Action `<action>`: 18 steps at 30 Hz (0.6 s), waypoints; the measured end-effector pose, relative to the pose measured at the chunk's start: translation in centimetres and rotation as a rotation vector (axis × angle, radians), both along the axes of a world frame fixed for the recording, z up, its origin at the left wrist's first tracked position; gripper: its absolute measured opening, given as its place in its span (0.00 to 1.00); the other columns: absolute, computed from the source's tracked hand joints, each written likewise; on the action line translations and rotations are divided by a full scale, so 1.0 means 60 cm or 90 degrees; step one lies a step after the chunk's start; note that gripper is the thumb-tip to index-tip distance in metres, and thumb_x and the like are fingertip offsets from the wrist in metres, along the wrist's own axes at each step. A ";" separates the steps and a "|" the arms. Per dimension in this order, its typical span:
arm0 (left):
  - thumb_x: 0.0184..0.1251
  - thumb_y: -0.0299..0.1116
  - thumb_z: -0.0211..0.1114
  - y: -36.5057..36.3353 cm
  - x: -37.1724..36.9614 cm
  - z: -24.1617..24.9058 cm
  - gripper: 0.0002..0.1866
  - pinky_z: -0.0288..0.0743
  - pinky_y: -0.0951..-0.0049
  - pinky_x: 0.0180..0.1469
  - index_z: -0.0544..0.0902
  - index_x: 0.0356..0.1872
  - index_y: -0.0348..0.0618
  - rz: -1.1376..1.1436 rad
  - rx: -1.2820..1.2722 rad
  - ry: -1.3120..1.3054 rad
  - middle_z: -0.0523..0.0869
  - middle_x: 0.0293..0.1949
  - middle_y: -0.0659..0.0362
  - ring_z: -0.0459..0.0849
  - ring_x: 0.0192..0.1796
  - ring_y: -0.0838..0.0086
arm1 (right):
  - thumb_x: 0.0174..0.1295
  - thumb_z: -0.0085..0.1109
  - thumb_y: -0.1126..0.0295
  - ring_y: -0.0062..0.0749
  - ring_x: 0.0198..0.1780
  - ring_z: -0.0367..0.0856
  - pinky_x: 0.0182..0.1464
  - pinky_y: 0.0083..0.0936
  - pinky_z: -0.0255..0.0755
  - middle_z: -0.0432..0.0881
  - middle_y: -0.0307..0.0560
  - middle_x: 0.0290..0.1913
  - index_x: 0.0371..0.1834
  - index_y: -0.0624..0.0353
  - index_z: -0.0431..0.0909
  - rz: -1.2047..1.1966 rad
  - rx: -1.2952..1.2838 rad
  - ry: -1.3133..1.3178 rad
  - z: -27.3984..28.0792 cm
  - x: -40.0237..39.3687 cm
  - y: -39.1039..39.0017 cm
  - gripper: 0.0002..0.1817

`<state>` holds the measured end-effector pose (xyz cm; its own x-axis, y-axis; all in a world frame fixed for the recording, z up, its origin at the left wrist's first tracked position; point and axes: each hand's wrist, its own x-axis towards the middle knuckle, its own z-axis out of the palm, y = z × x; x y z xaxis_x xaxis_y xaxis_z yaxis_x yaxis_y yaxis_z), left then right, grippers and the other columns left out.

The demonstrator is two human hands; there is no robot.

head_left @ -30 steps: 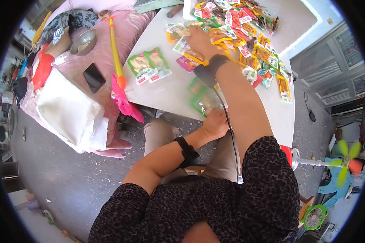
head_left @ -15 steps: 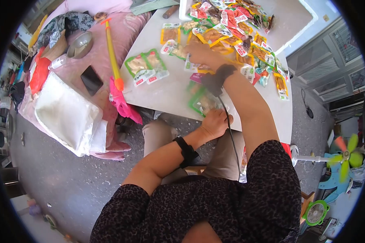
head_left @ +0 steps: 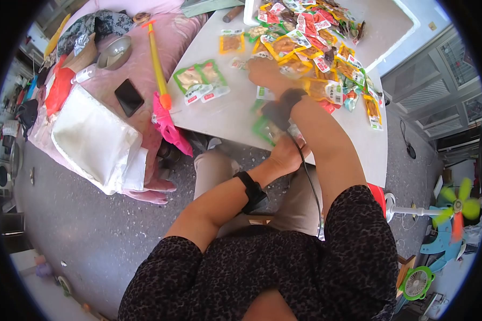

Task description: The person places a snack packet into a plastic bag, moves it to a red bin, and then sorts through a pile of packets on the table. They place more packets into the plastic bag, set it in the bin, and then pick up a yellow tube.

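My left hand (head_left: pixel 288 153) is closed on the lower end of a clear food packet with a green border (head_left: pixel 265 130), held at the table's near edge and partly hidden behind my right wrist. My right hand (head_left: pixel 263 73) reaches forward with curled fingers pinching a small white-labelled food packet (head_left: pixel 239 63), which is blurred. To the left, two green-edged packets (head_left: pixel 202 80) lie side by side. One yellow-edged packet (head_left: pixel 231 41) rests beyond them. Right of my hand spreads a pile of yellow, red and green food packets (head_left: pixel 305 51).
A white foam box (head_left: pixel 412 24) stands at the table's far side, packets spilling from it. On the pink-covered bed (head_left: pixel 160 48) at left are a phone (head_left: pixel 129 98), a metal bowl (head_left: pixel 114 53) and a yellow tube (head_left: pixel 156 64). A cable hangs from my right wrist. A fan (head_left: pixel 457 206) spins at right.
My right hand has closed on the small white-labelled packet and drawn it slightly towards itself. The left hand keeps its hold on the green-edged packet. The whole view has shifted a little.
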<state>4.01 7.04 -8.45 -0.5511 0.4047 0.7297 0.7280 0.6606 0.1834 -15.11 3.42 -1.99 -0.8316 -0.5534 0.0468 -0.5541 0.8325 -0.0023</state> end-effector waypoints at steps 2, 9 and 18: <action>0.41 0.29 0.54 0.004 -0.003 -0.010 0.10 0.63 0.67 0.22 0.74 0.29 0.40 0.016 -0.002 0.034 0.74 0.27 0.56 0.73 0.21 0.68 | 0.46 0.48 0.64 0.41 0.43 0.74 0.42 0.37 0.66 0.76 0.52 0.37 0.36 0.58 0.71 -0.003 -0.041 0.004 0.003 -0.006 0.009 0.15; 0.38 0.28 0.56 -0.001 0.003 0.004 0.06 0.63 0.66 0.22 0.70 0.21 0.42 -0.040 0.027 -0.005 0.70 0.18 0.58 0.72 0.21 0.66 | 0.43 0.51 0.65 0.42 0.37 0.75 0.37 0.34 0.66 0.76 0.53 0.35 0.33 0.62 0.71 -0.061 -0.523 0.010 0.062 -0.006 0.088 0.14; 0.42 0.26 0.54 0.008 0.017 0.026 0.02 0.65 0.62 0.26 0.71 0.19 0.42 0.012 0.023 -0.139 0.71 0.19 0.55 0.74 0.24 0.60 | 0.43 0.53 0.71 0.37 0.43 0.71 0.46 0.31 0.65 0.73 0.49 0.42 0.41 0.63 0.68 -0.003 -1.136 -0.431 0.054 0.058 0.263 0.19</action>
<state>5.04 7.51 -6.90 -0.7050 0.3685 0.6059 0.6560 0.6635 0.3598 -11.65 19.20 1.28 -0.9537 -0.2327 0.1907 -0.0907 -0.3820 -0.9197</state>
